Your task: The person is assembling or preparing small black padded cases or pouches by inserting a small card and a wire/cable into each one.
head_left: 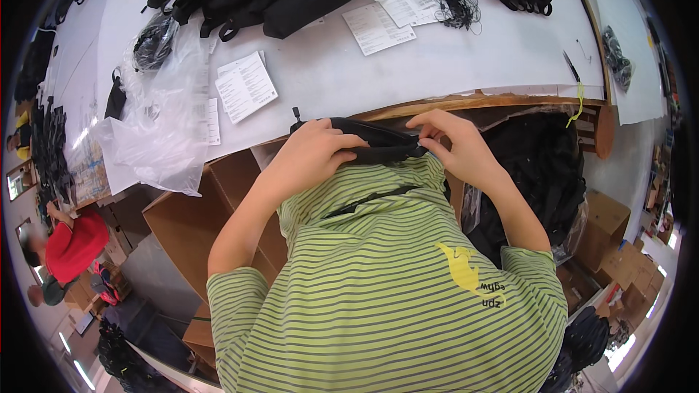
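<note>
At the upper centre of the frame, a black fabric pouch [391, 152] is held just above a striped shirt [371, 269]. Its left part is gripped by the left hand [324, 147], with the fingers folded over the fabric. Its right end is apparently pinched between thumb and forefinger of the right hand [453, 144], though the contact shows small. White printed sheets [247, 87] are laid on the table [313, 76] at upper left; black bags [320, 0] are heaped at top centre.

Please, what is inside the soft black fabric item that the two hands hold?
Between the left hand and right hand, the soft black fabric item shows only dark cloth; anything inside it is covered.
</note>
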### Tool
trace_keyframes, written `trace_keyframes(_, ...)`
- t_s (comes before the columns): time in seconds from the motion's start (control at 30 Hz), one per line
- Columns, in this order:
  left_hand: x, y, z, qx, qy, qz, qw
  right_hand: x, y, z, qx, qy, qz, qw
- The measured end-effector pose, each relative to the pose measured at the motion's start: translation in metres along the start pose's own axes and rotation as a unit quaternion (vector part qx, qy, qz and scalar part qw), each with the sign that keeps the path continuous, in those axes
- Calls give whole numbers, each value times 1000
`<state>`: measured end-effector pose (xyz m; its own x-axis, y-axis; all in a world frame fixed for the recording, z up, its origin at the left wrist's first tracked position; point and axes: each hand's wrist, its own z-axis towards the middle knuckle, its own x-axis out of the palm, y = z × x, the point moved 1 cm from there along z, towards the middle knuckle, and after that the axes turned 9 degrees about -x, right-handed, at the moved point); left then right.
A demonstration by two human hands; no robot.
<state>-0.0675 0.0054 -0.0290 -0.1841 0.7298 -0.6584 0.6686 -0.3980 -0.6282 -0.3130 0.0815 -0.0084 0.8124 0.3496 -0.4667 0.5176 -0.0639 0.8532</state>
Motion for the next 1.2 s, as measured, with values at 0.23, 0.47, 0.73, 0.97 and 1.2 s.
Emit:
trace_keyframes(0.23, 6, 0, 10, 31, -9, 44, 999, 30, -31, -2, -52, 17, -21, 998)
trace_keyframes(0.47, 14, -2, 14, -15, -60, -3, 998, 43, -27, 2, -66, 9, -34, 997)
trace_keyframes(0.73, 6, -13, -6, -12, -463, -49, 885, 32, -8, 1, -124, -141, -61, 980)
trace_keyframes(0.97, 22, 5, -13, -64, -419, -557, 714, 19, 20, 15, -133, -190, 69, 970)
trace_keyframes(1.2, 12, 35, -20, -68, -376, -575, 723, 26, 20, 32, -92, -186, 264, 942)
